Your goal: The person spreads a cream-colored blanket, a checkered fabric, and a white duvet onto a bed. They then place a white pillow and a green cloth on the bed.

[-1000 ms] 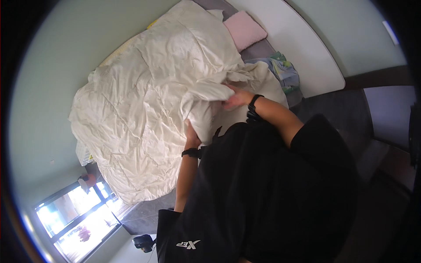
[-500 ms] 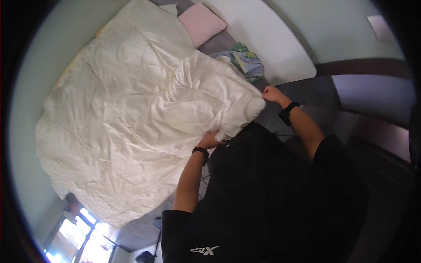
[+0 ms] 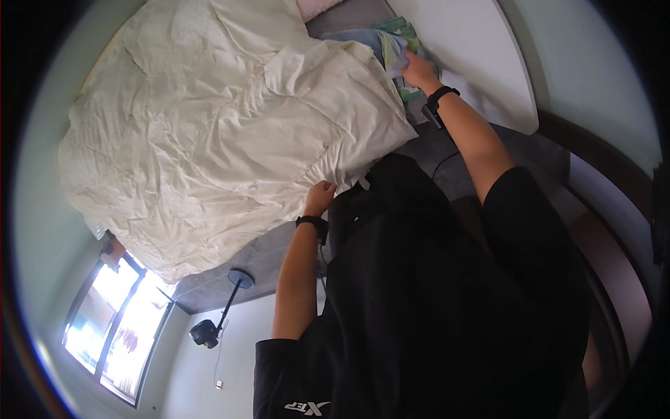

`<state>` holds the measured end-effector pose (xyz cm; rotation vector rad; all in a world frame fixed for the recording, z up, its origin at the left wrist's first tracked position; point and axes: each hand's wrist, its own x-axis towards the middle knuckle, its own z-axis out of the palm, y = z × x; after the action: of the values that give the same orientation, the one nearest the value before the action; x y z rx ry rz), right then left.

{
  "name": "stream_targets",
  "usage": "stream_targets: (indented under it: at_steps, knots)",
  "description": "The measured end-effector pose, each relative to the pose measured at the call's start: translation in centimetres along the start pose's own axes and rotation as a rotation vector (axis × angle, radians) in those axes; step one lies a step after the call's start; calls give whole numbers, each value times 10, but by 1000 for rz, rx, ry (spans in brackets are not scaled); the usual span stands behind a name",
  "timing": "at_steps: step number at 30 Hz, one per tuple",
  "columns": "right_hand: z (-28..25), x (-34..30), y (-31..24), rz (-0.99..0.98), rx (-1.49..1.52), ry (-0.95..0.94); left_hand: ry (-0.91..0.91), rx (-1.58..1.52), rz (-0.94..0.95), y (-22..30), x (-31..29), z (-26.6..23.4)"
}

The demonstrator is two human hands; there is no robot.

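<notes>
A large cream-white quilt (image 3: 202, 133) lies rumpled over most of the bed. My left hand (image 3: 322, 195) is closed on its near edge, and creases fan out from the fingers. At the quilt's right corner lies a crumpled blue and green cloth (image 3: 392, 52). My right hand (image 3: 418, 72) reaches over to it, with the fingers closed on a fold of it; the fingertips are partly hidden.
Behind the cloth stands a white headboard (image 3: 460, 49). Part of a pink pillow (image 3: 315, 7) shows at the top. A black floor-standing device (image 3: 205, 334) on a round base is at lower left, near a bright window (image 3: 118, 328).
My right hand has moved up from beside the quilt's corner to the blue and green cloth. My left hand still holds the quilt's edge. The view has shifted, bringing more window into sight.
</notes>
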<state>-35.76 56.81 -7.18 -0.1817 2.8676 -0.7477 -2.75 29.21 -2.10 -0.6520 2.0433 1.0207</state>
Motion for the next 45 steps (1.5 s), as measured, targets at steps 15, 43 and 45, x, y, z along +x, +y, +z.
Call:
stream_targets:
  at_steps: [15, 43, 45]
  knots:
    - [-212, -155, -223, -82, 1429, -1376, -482, -1243, 356, 187, -26, -74]
    - [54, -149, -279, -389, 245, -476, 78, -738, -446, -225, -118, -46]
    - [61, -137, -332, -603, 110, -463, 125, -631, -319, -244, -100, -41]
